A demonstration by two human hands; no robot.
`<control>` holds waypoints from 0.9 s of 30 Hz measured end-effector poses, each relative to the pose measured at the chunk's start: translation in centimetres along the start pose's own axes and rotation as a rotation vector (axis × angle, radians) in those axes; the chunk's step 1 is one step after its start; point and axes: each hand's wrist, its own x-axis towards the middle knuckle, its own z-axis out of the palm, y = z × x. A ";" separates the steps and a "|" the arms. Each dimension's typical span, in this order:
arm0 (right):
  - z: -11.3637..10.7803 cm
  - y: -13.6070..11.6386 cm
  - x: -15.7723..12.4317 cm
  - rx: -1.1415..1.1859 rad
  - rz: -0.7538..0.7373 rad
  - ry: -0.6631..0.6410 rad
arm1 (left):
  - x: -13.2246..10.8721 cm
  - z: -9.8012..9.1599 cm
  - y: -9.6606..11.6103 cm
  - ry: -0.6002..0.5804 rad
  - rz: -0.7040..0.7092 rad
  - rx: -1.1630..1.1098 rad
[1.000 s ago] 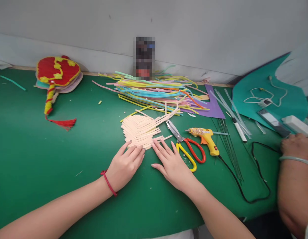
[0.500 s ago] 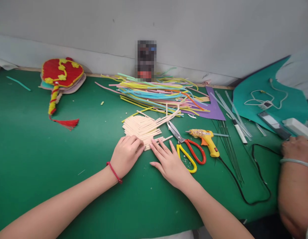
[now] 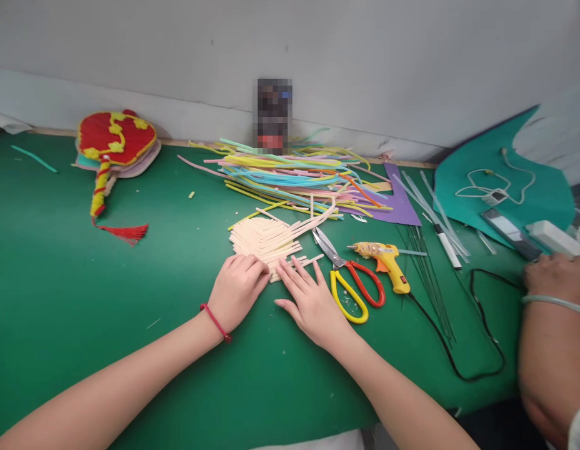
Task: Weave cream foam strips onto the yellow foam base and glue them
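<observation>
A cream piece of pipe cleaners [image 3: 258, 236], laid side by side in a chevron pattern, lies flat on the green tabletop before me. My left hand [image 3: 238, 289] curls over its lower edge, thumb and index finger pinched together there; the fingertips are partly hidden. My right hand [image 3: 311, 300] rests flat with fingers spread, its fingertips on the lower right strips. Just right of that hand, scissors [image 3: 339, 259] with one red and one yellow handle lie with blades parted. Long loose cream strips [image 3: 320, 215] stick out at the piece's upper right.
Behind lies a heap of coloured pipe cleaners [image 3: 290, 178], with a pixelated upright object [image 3: 274, 115] at the wall. A tasselled red fan [image 3: 116, 137] is at left. Rightward are a yellow glue gun [image 3: 386, 262], its black cord, thin wires [image 3: 428, 281], glue sticks, and another person's arm [image 3: 552, 337].
My right hand has slid slightly left along the strips. My left hand stays in place. The view has shifted a little.
</observation>
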 end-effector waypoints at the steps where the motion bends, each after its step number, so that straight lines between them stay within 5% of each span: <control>1: 0.0 0.0 0.0 0.021 0.009 -0.004 | 0.0 0.0 -0.1 -0.002 0.002 -0.022; 5: -0.6 0.9 -0.5 0.143 0.045 0.073 | 0.3 -1.0 -1.7 0.022 -0.051 -0.195; 9: -1.7 2.8 -1.0 0.278 0.183 0.275 | 0.8 -3.0 -4.6 0.110 -0.345 -0.276; 13: -2.2 4.1 -1.3 0.483 0.378 0.392 | 1.5 -4.0 -6.3 0.023 -0.566 -0.366; 24: -0.5 5.1 -1.0 0.701 0.395 0.309 | 4.4 -3.2 -4.1 0.055 -0.955 -1.124; 27: -0.4 5.0 -1.1 0.700 0.371 0.309 | 4.7 -3.1 -3.4 -0.044 -0.987 -1.216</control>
